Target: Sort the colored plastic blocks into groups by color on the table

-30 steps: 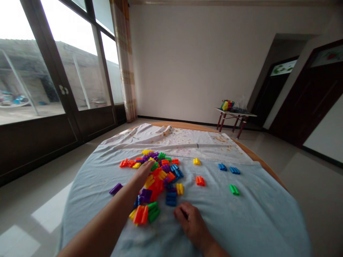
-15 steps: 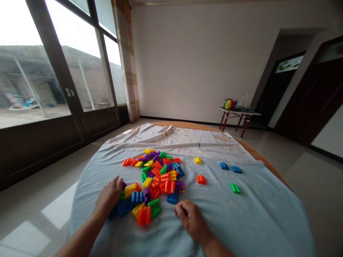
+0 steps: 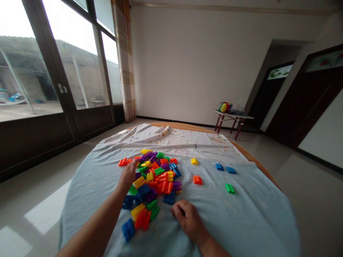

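A loose pile of plastic pieces in orange, yellow, green, blue and purple lies on the blue cloth (image 3: 88, 185). My left hand (image 3: 128, 175) reaches over the pile's left edge, its fingertips among the pieces beside an orange piece (image 3: 123, 162); what the fingers hold, if anything, is hidden. Curled up, my right hand (image 3: 187, 216) rests on the cloth just right of the pile, below a dark blue piece (image 3: 169, 198). Nearest me are an orange piece (image 3: 143, 219) and a blue piece (image 3: 128, 229). Apart to the right lie yellow (image 3: 194, 161), orange (image 3: 197, 179), green (image 3: 229, 188) and two blue pieces (image 3: 219, 166).
A white patterned cloth (image 3: 182, 141) covers the far part of the round table, whose wooden rim (image 3: 264, 177) shows at the right. Beyond stands a small side table (image 3: 248, 117) with a colourful bag (image 3: 225, 107) and a clear plastic bag (image 3: 238, 106).
My left hand has moved forward and right across the pile. Pieces near it have shifted, and a blue one now lies closer to me. My right hand stays curled beside the pile.
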